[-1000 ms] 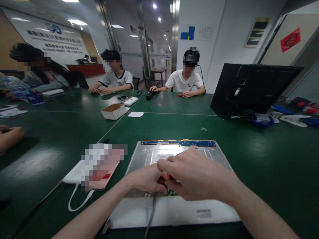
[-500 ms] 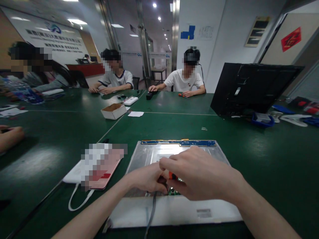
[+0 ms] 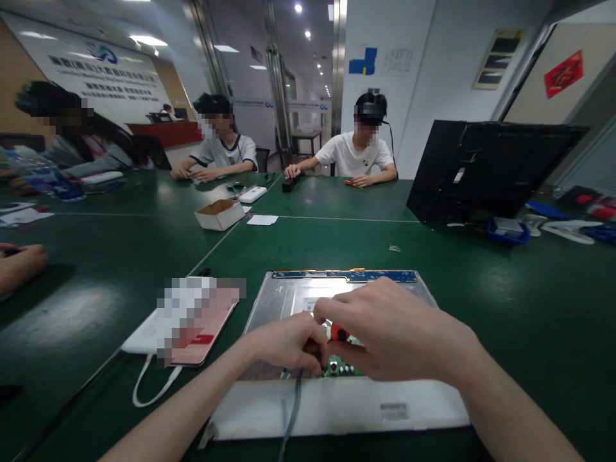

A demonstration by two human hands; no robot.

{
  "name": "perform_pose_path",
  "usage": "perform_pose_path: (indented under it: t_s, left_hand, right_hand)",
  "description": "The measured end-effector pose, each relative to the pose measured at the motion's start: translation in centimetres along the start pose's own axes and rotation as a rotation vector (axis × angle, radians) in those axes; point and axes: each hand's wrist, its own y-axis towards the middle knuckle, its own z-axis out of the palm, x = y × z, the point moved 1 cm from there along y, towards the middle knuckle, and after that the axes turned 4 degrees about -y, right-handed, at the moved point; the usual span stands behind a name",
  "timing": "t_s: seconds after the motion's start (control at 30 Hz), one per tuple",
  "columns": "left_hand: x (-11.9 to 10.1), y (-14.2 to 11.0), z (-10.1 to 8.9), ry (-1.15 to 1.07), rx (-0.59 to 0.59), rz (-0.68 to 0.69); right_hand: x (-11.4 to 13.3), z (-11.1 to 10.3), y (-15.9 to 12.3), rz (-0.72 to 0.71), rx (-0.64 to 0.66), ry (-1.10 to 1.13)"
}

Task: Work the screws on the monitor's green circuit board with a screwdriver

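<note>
A flat metal display panel (image 3: 282, 298) lies on the green table in front of me, with a blue circuit strip (image 3: 380, 276) along its far edge and a white band (image 3: 337, 404) along its near edge. My right hand (image 3: 394, 330) is closed around the red-and-black handle of what looks like a screwdriver (image 3: 339, 332); its tip is hidden. Below it a green circuit board (image 3: 344, 368) partly shows. My left hand (image 3: 291, 340) rests on the panel beside the board, fingers curled; what they grip is hidden. A grey cable (image 3: 294, 407) runs from under it towards me.
Left of the panel lie a white device and a pink phone (image 3: 214, 333) with a white cable (image 3: 137, 391). An open cardboard box (image 3: 219, 215) stands further off. A black monitor (image 3: 486, 170) leans at the right by a blue tray (image 3: 507, 231). Several people sit around the table (image 3: 520, 308).
My right hand has shifted slightly right and turned, showing more of the red-and-black handle and green board. My left hand has stayed nearly in place.
</note>
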Motion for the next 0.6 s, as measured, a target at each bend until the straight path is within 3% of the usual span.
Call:
perform_pose_path:
  t_s: [0.23,0.6]
  left_hand:
    - [0.8,0.2,0.2,0.023,-0.02,0.079]
    - [0.8,0.2,0.4,0.002,-0.035,0.09]
  right_hand:
    - [0.2,0.8,0.5,-0.048,0.012,0.002]
    - [0.3,1.1,0.9,-0.036,0.028,-0.013]
